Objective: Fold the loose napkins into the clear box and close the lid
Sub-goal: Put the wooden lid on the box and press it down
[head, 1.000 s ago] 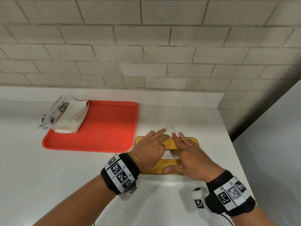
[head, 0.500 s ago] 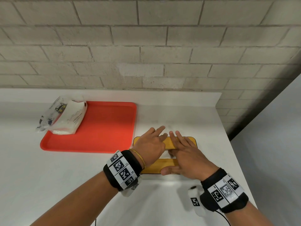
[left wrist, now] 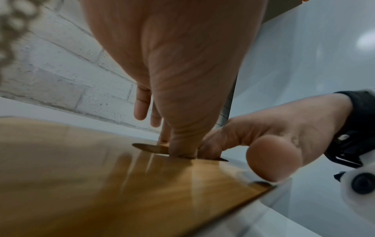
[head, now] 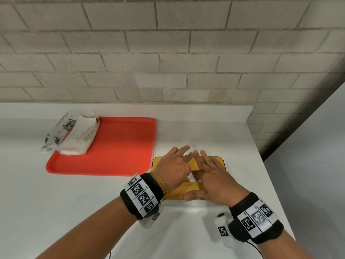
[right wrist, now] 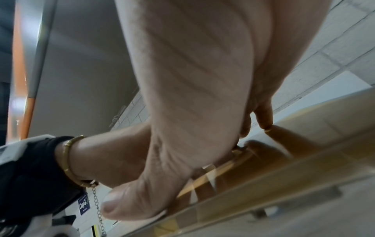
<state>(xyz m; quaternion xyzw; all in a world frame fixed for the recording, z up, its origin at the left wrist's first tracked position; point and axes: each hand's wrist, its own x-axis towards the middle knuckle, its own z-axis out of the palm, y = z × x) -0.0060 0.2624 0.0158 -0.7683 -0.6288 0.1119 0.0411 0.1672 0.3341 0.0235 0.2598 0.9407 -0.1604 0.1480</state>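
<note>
The box's yellow-brown lid [head: 177, 193] lies flat on the white counter, with a long slot through its middle. My left hand [head: 179, 165] rests on the lid's left part with its fingers straight. In the left wrist view its thumb [left wrist: 182, 144] dips into the slot of the lid [left wrist: 101, 184]. My right hand [head: 205, 176] lies flat on the right part, fingers straight and thumb along the near edge. The two hands' fingertips meet at the far strip. In the right wrist view the right hand [right wrist: 192, 80] presses on the lid [right wrist: 263, 168]. The box's clear walls are mostly hidden.
A red tray [head: 121, 146] sits left of the box, with a torn napkin packet [head: 78, 137] on its far left corner. The counter [head: 56, 202] ends at a brick wall behind and drops off at the right edge [head: 276, 193].
Both hands stay on the lid. Their fingertips have drawn a little closer together at the far strip.
</note>
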